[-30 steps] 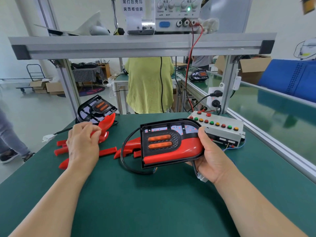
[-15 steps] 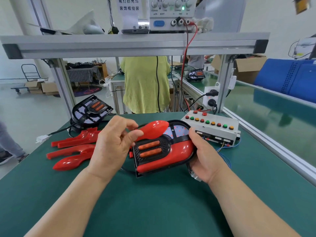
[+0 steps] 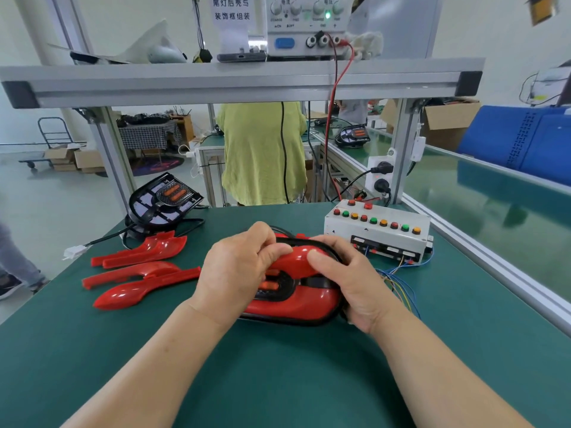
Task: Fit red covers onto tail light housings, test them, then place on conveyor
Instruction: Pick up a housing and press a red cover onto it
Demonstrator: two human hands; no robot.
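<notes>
Station check, head view. The tail light housing (image 3: 295, 305) lies flat on the green table (image 3: 278, 381), at the centre and just in front of me. The red cover (image 3: 298, 262) sits on the upper part of the housing, between my 2 thumbs.

My left hand (image 3: 244, 273) is over the left half of the housing. Its fingers are curled down over the far edge and its thumb is pressed on the cover, so it grips the cover. My right hand (image 3: 352, 282) wraps the right end of the housing, with its thumb tip on the cover and its fingers curled round the rim; how far under they reach I cannot tell.

Spare covers (image 3: 136, 273) lie in a loose group to the left, apart from the work. A second housing (image 3: 165, 199) stands tilted behind them. The button box (image 3: 377, 233) is at rear right, near my right hand, with thin wires trailing from it. The conveyor (image 3: 494, 205) runs along the right side. The power supply (image 3: 306, 26) on the shelf shows 1 green lamp lit
</notes>
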